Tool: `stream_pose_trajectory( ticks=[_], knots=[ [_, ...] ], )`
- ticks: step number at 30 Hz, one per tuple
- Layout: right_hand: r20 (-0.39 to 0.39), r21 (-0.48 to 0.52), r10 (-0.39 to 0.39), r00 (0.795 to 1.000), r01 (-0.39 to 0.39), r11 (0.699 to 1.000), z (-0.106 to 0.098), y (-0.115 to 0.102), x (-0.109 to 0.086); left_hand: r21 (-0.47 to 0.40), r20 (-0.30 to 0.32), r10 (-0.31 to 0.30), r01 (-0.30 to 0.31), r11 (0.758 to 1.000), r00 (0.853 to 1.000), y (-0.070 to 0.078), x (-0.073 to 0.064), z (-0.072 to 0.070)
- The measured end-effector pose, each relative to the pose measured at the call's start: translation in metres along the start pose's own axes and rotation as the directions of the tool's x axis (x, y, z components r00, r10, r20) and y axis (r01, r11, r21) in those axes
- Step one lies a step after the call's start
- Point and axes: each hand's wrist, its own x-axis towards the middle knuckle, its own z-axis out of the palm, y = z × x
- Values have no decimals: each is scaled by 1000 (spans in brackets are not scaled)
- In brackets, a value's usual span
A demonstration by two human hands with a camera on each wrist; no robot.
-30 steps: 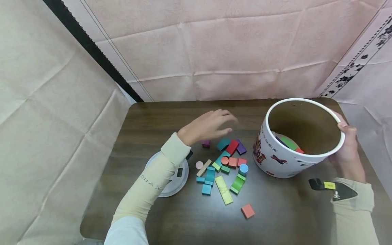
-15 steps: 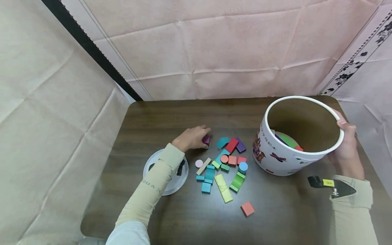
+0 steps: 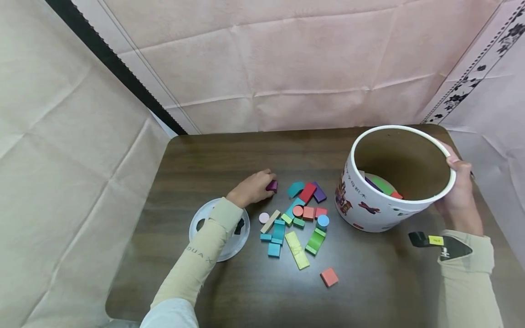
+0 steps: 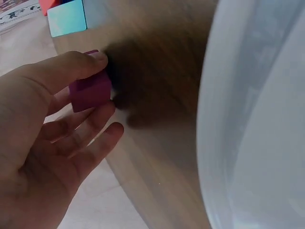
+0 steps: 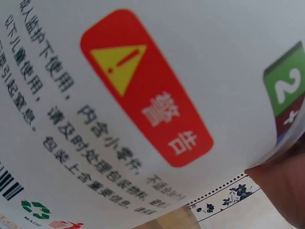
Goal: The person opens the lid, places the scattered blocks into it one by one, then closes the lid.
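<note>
A purple block [image 4: 90, 93] is pinched between the thumb and fingers of my left hand [image 3: 251, 189], low over the table left of the other blocks. My right hand [image 3: 461, 193] grips the rim and side of a white printed bucket [image 3: 373, 207], its far-right side from my viewpoint. The bucket stands tilted, mouth towards me, with a green piece [image 3: 381, 183] and a red one inside. Its red warning label [image 5: 147, 88] fills much of the right wrist view. Loose blocks such as a red one [image 3: 307, 193] and a yellow-green plank [image 3: 297, 250] lie between the hands.
A round whitish lid [image 3: 234, 246] lies on the table under my left forearm. One salmon block [image 3: 329, 277] sits apart towards the front. The brown table [image 3: 164, 255] ends at a hanging cloth [image 3: 311, 68] behind.
My left hand has come left and down from above the blocks to the purple block and now pinches it. My right hand still holds the bucket.
</note>
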Motion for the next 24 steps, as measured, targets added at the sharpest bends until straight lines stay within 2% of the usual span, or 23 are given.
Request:
stream_pose_trajectory(
  ticks=[5, 9, 12, 19, 24],
  knots=[
    [12, 29, -9, 1000, 9, 1000, 3, -2, 0, -87, -24, 1, -3, 996, 1000, 2, -5, -9],
    [10, 47, -23, 1000, 23, 999, 4, -4, 0, -148, -69, 53, -63, 987, 996, 8, -7, -20],
    [8, 46, -29, 1000, 28, 999, 4, -5, 2, -186, -126, 103, -126, 974, 987, 16, -10, -29],
    [24, -43, -33, 999, 34, 999, 7, -2, 3, -245, -256, 195, -259, 934, 947, 35, -26, -48],
    [3, -40, -35, 999, 35, 999, 6, -2, -1, -231, -357, 265, -360, 904, 896, 56, -33, -64]
  ],
)
